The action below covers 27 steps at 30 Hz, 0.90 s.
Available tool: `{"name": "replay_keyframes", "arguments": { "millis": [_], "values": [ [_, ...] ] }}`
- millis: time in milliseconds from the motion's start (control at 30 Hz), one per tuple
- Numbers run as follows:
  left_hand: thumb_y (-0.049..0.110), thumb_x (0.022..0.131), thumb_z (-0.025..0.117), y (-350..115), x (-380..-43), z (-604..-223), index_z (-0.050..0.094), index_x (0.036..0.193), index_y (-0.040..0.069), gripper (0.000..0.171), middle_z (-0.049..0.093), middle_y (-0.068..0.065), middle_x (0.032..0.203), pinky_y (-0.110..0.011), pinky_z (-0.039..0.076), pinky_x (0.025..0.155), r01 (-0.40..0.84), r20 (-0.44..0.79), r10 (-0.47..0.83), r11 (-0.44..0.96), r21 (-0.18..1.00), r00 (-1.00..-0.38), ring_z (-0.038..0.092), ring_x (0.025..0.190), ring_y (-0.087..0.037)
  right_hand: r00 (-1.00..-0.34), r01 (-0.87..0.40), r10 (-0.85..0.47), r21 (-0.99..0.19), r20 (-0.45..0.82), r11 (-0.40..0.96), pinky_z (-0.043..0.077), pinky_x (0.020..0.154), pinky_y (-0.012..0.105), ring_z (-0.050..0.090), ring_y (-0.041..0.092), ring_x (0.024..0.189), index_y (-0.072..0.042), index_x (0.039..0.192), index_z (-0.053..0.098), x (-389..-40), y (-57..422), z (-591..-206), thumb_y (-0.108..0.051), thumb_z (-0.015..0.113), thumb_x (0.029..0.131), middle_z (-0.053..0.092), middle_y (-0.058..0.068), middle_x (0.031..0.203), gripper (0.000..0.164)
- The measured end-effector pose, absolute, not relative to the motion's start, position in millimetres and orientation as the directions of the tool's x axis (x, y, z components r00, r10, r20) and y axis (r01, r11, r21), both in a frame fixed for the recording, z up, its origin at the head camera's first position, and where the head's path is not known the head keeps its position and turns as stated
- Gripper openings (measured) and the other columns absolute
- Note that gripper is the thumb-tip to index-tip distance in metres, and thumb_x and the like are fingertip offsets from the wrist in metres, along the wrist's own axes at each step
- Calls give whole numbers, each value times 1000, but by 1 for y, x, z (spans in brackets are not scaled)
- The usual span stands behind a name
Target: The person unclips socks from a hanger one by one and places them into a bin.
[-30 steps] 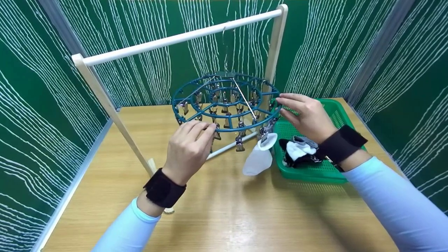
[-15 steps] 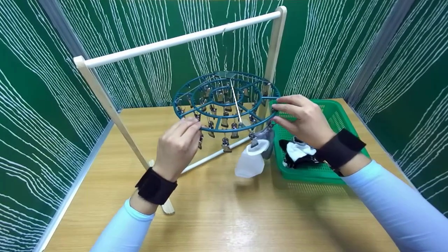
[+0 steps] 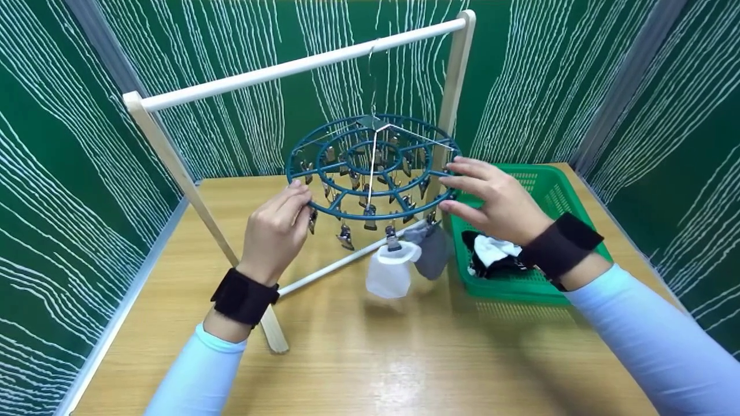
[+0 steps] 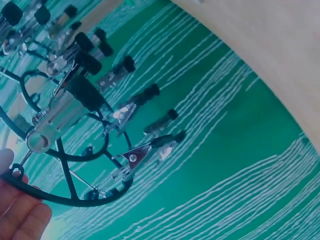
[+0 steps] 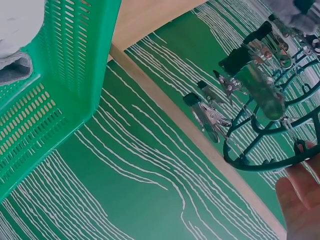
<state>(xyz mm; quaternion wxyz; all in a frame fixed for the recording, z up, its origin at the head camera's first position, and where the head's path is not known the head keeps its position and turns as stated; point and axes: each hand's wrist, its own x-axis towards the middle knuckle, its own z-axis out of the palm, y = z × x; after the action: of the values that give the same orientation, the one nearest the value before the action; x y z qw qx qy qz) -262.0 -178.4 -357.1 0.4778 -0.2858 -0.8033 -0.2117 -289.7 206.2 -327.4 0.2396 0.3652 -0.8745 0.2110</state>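
Note:
A round dark-teal clip hanger [image 3: 358, 216] hangs by its hook from a white rail, with metal clips around its rings. My left hand [image 3: 276, 225] pinches the left front of its rim, thumb and fingers on either side of it in the left wrist view. At the right rim, my right hand [image 3: 491, 199] has its fingers spread and fairly straight, fingertips at the ring. A white sock [image 3: 388, 277] dangles from a clip [image 3: 392, 238] at the front. Behind it to the right hangs a grey sock [image 3: 433, 254].
A green plastic basket [image 3: 520, 294] stands on the table at the right, under my right forearm, with white and black cloth items [image 3: 494, 254] in it. The rack has wooden side posts [image 3: 179, 179], a white top rail [image 3: 300, 62] and a white lower bar [image 3: 329, 268].
The hanger has turned, its front side swinging left. The white sock has moved left and the grey sock has come into view behind it. My left hand has moved left; the right has shifted slightly left.

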Motion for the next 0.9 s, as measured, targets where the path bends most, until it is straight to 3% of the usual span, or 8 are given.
{"name": "replay_keyframes", "arguments": {
  "millis": [200,533,733,900],
  "values": [
    [-10,91,75,-182,-265,-359,79,107,-8,16,81,-23,112,-47,63,103,661,880,243,743,101,-407,79,113,-39,-571,-771,-586,-130,575,624,50,115,68,61,46,139,1,129,76,-290,204,-329,-20,81,99,70,25,141,37],
    [-3,94,73,-179,-255,-355,77,118,-10,26,78,-26,123,-49,57,112,608,858,223,784,124,-463,74,123,-41,-578,-755,-573,-115,580,645,55,111,64,66,44,133,0,123,78,-289,200,-330,-26,81,100,73,24,136,35],
    [-1,91,74,-169,-246,-356,75,119,-9,29,77,-27,124,-54,59,109,635,896,233,770,68,-378,73,122,-43,-591,-746,-564,-126,577,654,56,110,63,67,43,131,0,121,79,-287,198,-330,-28,82,99,74,23,134,36],
    [7,90,76,-158,-238,-355,73,116,-8,30,77,-25,115,-52,61,97,683,928,248,730,10,-278,71,108,-41,-579,-749,-564,-110,589,654,56,110,62,68,44,131,1,119,79,-287,197,-330,-28,82,99,75,24,133,35]
  ]
}}
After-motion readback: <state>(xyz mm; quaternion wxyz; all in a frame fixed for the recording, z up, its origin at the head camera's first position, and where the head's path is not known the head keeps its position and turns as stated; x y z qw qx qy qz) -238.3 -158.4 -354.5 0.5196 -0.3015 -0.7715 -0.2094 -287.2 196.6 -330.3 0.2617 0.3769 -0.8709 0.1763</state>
